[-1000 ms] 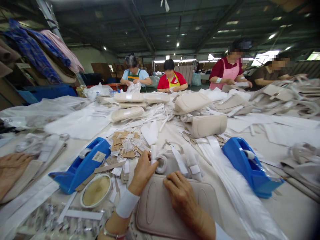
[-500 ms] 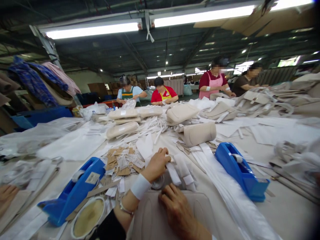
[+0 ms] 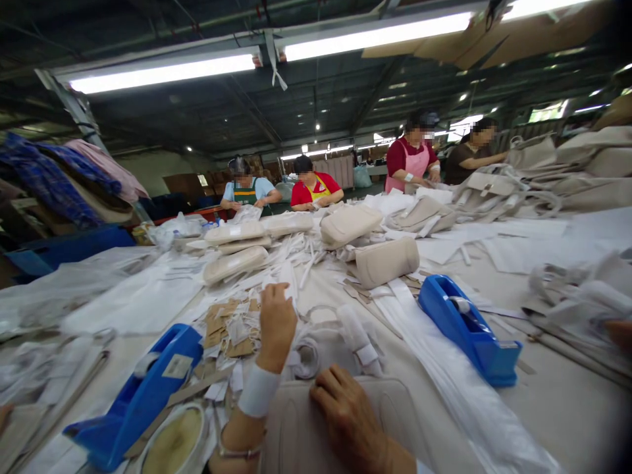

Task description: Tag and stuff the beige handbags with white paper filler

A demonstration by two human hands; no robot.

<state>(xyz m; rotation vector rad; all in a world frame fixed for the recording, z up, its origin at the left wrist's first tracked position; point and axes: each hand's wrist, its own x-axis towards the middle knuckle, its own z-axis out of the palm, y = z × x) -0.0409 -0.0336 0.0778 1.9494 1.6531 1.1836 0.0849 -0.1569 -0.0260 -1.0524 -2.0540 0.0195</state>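
Observation:
A beige handbag (image 3: 395,415) lies flat in front of me, its top edge facing away. My right hand (image 3: 345,418) presses on it, with bent fingers gripping around the top edge. Beyond that edge lie the bag's straps, covered in white wrapping (image 3: 358,332), and clear plastic. My left hand (image 3: 276,322) is stretched forward, left of the straps, its fingers bent down onto a strip of white paper (image 3: 287,273); the fingertips are partly hidden. Just left of this hand is a heap of brown and white tags (image 3: 230,326) with loops of string.
Blue tape dispensers stand on the left (image 3: 138,395) and right (image 3: 469,329). A roll of tape (image 3: 172,441) lies front left. Long clear plastic bags (image 3: 444,368) run along the right. Beige bags (image 3: 388,262) are piled farther back. Several co-workers (image 3: 409,158) work across the table.
My left hand has left the wrapped straps and moved forward and left to the white paper. My right hand stays on the handbag. The view has shifted slightly.

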